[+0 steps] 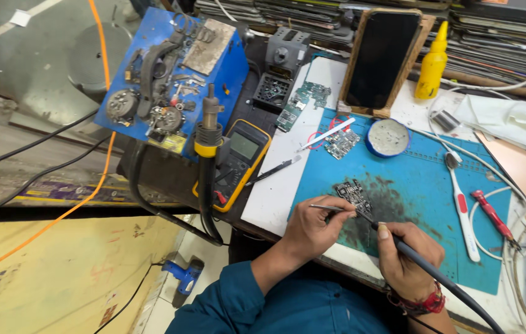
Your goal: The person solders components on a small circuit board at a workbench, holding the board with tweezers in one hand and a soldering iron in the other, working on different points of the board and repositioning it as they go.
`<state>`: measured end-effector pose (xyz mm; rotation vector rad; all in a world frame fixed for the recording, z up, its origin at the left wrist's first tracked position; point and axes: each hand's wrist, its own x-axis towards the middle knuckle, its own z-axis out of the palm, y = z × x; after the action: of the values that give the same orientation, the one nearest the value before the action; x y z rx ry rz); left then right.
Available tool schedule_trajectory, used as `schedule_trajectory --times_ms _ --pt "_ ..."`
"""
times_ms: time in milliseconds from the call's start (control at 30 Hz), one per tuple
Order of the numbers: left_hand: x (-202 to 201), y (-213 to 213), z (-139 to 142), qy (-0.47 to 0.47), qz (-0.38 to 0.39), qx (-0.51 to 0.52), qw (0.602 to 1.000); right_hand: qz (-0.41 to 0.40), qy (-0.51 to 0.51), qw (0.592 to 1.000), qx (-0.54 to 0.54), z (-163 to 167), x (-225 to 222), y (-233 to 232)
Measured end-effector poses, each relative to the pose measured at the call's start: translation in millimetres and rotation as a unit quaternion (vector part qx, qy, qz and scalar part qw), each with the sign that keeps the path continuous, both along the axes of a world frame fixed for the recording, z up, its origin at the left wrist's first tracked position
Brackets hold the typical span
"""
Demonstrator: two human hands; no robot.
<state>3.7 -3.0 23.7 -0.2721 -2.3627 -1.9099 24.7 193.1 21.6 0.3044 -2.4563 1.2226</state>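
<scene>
Left hand pinches thin steel tweezers, tips lying at the near edge of a small dark circuit board. Right hand is closed in a pen grip around a black soldering iron with a thick black cable running off bottom right; the tip meets the same board edge, right beside the tweezer tips.

The board lies flat on a blue silicone work mat, on a patch blackened with flux and burn residue (matte, sooty, uneven).

Risks as I read it:
- Board is not clamped, only steadied by the tweezers. A slip would skate it across the smooth mat and drag the hot tip over neighbouring parts.
- Tip and tweezers sit very close, so solder could bridge, or a small part could lift if the pinch loosens.
- The stiff cable could tug the iron off line.
- Left fingers are near the hot tip.

Around it: a round blue tin of grey paste, a second bare board and a white pen-like stick further up the mat, a white-and-red toothbrush and a red-handled tool to the right, and a yellow squeeze bottle. A yellow-cased multimeter and a hot-air handle with a yellow collar stand well left, beside a blue metal box.
</scene>
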Motion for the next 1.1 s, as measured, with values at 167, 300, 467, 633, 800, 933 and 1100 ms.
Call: schedule_trajectory --times_ms 167,300,467,633,800,933,1100 --pt "-3 0 3 0.022 0.006 -0.03 0.999 0.01 0.001 1.0 -0.002 12 -3 -3" --pt "-4 1 -1 0.049 0.014 -0.035 0.998 0.018 -0.009 1.0 0.005 15 -2 -2" --pt "-3 3 -6 0.011 0.012 -0.048 0.999 0.029 0.011 1.0 0.006 10 -5 0" --pt "-7 2 -4 0.038 0.009 -0.048 0.998 0.03 -0.002 0.999 0.011 12 -6 0" --pt "-6 1 -5 0.012 0.01 -0.052 0.999 0.039 0.011 0.999 0.002 9 -6 0" --pt "-7 2 -6 0.02 0.011 -0.044 0.999 0.034 0.006 0.999 -0.001 8 -6 1" --pt "-5 2 -7 0.023 0.005 -0.044 0.999 0.042 0.013 0.999 -0.005 8 -6 1"
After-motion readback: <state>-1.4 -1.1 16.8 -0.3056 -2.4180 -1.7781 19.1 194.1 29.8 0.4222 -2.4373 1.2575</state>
